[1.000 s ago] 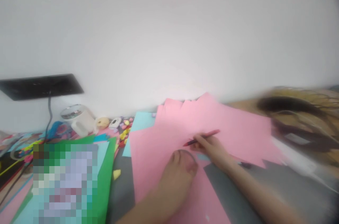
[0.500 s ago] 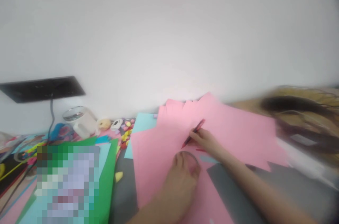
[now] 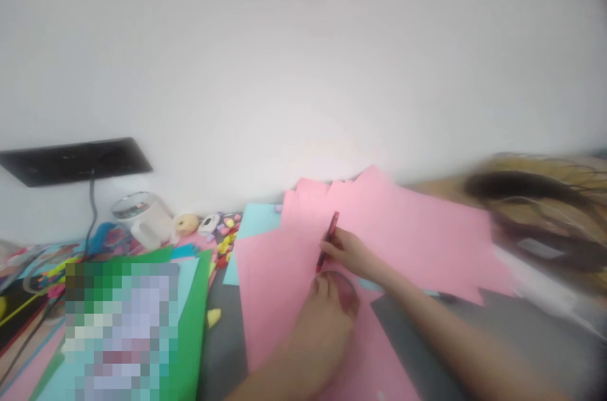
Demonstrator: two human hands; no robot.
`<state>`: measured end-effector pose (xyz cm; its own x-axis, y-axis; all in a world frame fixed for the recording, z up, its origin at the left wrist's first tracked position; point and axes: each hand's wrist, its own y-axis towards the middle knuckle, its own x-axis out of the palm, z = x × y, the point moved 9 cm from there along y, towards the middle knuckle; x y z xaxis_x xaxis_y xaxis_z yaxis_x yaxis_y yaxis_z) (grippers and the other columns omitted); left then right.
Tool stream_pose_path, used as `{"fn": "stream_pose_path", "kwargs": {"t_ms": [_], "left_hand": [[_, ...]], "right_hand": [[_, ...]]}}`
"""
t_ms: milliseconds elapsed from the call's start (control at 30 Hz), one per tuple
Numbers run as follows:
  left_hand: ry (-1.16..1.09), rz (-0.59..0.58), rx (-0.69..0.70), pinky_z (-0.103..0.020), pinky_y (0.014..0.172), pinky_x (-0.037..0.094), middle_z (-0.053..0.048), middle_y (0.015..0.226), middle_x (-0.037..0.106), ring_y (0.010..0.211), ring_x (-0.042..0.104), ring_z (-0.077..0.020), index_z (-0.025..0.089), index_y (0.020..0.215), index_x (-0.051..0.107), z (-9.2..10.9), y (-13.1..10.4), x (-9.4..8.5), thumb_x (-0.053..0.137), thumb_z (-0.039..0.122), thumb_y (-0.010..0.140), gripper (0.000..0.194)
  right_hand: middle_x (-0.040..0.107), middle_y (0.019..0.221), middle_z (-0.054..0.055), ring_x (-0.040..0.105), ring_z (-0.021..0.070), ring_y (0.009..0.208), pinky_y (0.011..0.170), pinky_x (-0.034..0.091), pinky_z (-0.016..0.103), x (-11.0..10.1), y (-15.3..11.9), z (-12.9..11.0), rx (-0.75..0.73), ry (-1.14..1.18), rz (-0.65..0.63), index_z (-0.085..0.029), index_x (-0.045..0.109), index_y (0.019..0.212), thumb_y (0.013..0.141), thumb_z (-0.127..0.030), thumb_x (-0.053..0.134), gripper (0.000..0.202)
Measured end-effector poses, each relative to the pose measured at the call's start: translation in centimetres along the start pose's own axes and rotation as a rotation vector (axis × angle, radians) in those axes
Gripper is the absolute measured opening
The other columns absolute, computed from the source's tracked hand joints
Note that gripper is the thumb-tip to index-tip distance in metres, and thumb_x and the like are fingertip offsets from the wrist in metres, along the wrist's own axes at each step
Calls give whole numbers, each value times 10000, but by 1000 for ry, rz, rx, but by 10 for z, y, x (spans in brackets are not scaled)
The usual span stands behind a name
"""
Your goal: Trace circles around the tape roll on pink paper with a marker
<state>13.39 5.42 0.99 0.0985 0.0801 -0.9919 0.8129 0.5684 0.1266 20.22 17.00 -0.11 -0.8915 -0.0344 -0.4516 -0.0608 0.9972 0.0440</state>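
Observation:
A sheet of pink paper (image 3: 265,300) lies in front of me. My left hand (image 3: 327,319) presses a round object with a thin grey rim (image 3: 342,276) onto it, the fingers curled over its left and near side. Most of this object is hidden under the hand, and its exact kind I cannot make out. My right hand (image 3: 348,250) grips a dark red and black pen (image 3: 334,225), held nearly upright. The pen's tip is down by the upper left of the round rim; whether it touches the paper is too blurred to tell.
More pink sheets (image 3: 417,224) fan out behind, with light blue paper (image 3: 260,219) beside them. Left are green sheets (image 3: 190,325), a white mug (image 3: 154,221) and small colourful pieces (image 3: 227,240). A blurred dark object (image 3: 535,236) lies right. A white wall (image 3: 303,72) rises behind.
My right hand has moved left with the pen, which is now more upright, its tip close to the round object's upper left rim. My left hand stays in place.

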Motion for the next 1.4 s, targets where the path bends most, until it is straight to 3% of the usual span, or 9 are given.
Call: {"fn": "stream_pose_path", "kwargs": {"t_ms": [100, 300, 533, 733, 900, 1167, 1400], "left_hand": [[30, -43, 2, -426, 817, 400, -176, 1121, 539, 1000, 508, -281, 112, 1151, 467, -1, 3, -5, 422, 41, 749, 411], [-9, -246, 27, -353, 719, 416, -149, 1052, 556, 927, 504, -269, 109, 1102, 511, -3, 6, -16, 458, 70, 761, 347], [-120, -251, 0, -296, 644, 386, -90, 984, 560, 882, 490, -222, 154, 849, 564, -7, 11, -26, 473, 57, 772, 154], [-31, -341, 23, -275, 592, 383, -75, 1019, 575, 846, 508, -230, 176, 864, 595, -9, 13, -22, 579, 78, 701, 191], [-34, -320, 3, -278, 614, 397, -68, 1062, 581, 872, 516, -226, 198, 933, 609, -11, 14, -24, 580, 148, 755, 187], [-70, -366, -20, -282, 643, 400, -43, 1143, 562, 946, 505, -223, 214, 943, 609, -14, 15, -22, 566, 182, 756, 194], [-57, -366, -5, -287, 631, 390, -43, 1089, 561, 914, 501, -214, 239, 977, 592, -16, 15, -22, 451, 178, 812, 226]], "right_hand": [[614, 610, -4, 566, 171, 580, 517, 406, 272, -5, 0, 5, 22, -7, 23, -198, 507, 670, 734, -333, 585, 168], [633, 577, 17, 615, 196, 535, 449, 433, 273, -28, -15, 24, 125, 24, 77, -211, 484, 673, 767, -367, 535, 189], [661, 551, 37, 645, 225, 528, 510, 501, 323, -58, -59, 34, 194, 66, 214, -219, 497, 630, 711, -395, 595, 217], [687, 592, 74, 666, 263, 574, 591, 543, 376, -63, -100, 36, 271, 344, 341, -220, 534, 626, 648, -478, 664, 289], [690, 642, 62, 680, 275, 670, 682, 553, 380, -64, -119, 32, 212, 423, 449, -212, 571, 678, 641, -528, 674, 335], [727, 749, 52, 690, 257, 754, 680, 552, 308, -53, -132, 25, 182, 189, 401, -185, 660, 793, 726, -477, 572, 312], [715, 695, 25, 687, 243, 753, 625, 532, 253, -53, -134, 12, 119, 66, 398, -206, 643, 688, 749, -410, 545, 234]]}}
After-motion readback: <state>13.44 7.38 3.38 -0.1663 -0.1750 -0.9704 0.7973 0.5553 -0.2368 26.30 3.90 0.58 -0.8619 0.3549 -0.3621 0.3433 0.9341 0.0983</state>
